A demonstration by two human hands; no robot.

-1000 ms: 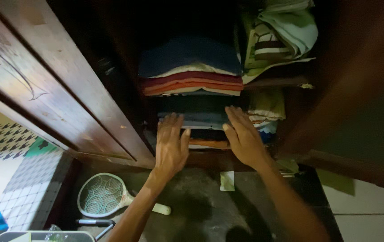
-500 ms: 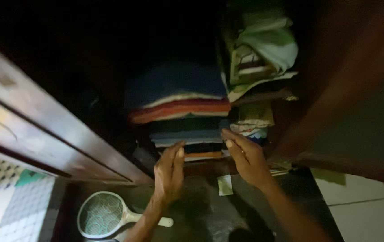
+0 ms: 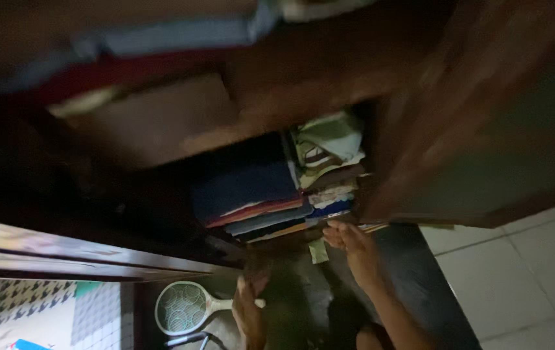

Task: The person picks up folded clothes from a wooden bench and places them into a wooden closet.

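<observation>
A dark wooden wardrobe stands open with a stack of folded clothes on a low shelf: dark blue on top, red, grey-blue and orange layers below. My right hand is at the shelf's front edge just under the stack, its fingertips touching the lowest folded pieces, holding nothing. My left hand hangs lower over the dark floor, close to the racket's handle, fingers loosely curled and blurred. A second pile of green and striped cloth sits to the right of the stack.
A white-and-green electric swatter racket lies on the dark floor. The left wardrobe door swings out; the right door stands open. A patterned mat lies left, white floor tiles right. A small paper scrap lies below the shelf.
The view has tilted up and pulled back, showing an upper shelf. My left hand dropped away from the stack toward the floor. My right hand stayed at the shelf's front edge.
</observation>
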